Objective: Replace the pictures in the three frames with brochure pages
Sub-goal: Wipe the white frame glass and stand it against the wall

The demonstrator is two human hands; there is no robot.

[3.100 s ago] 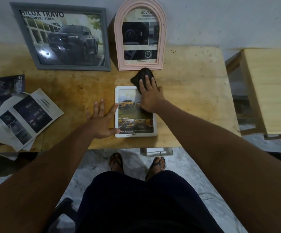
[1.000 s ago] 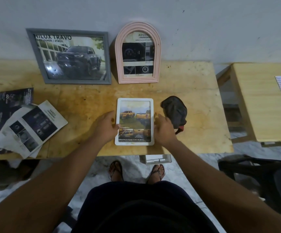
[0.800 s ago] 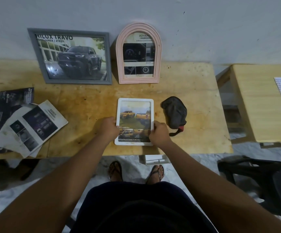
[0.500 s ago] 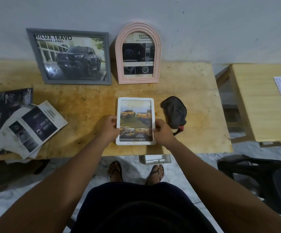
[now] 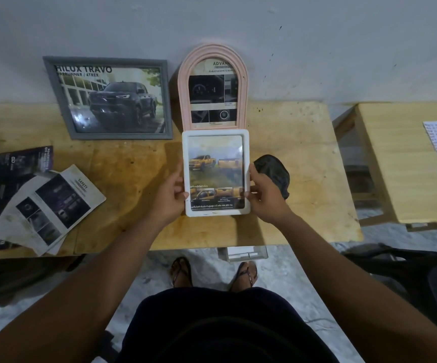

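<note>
White frame (image 5: 216,132), an orange-truck page inside, is held over the table (image 5: 133,179), its top edge overlapping the pink frame's (image 5: 184,82) foot in this view. The left hand (image 5: 169,199) grips its left edge and the right hand (image 5: 266,197) its right edge, fingers curled round it and thumbs on the front.

Holding white frame (image 5: 216,171) over tabletop (image 5: 303,179).
Pinching its side edges with left grip (image 5: 170,199) and right grip (image 5: 266,199), near pink arched frame (image 5: 213,93).

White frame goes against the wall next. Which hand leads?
Right, likely. Left hand and right hand both pinch the white frame, but bare table at the wall lies right of the pink frame; the grey frame fills the left.
</note>
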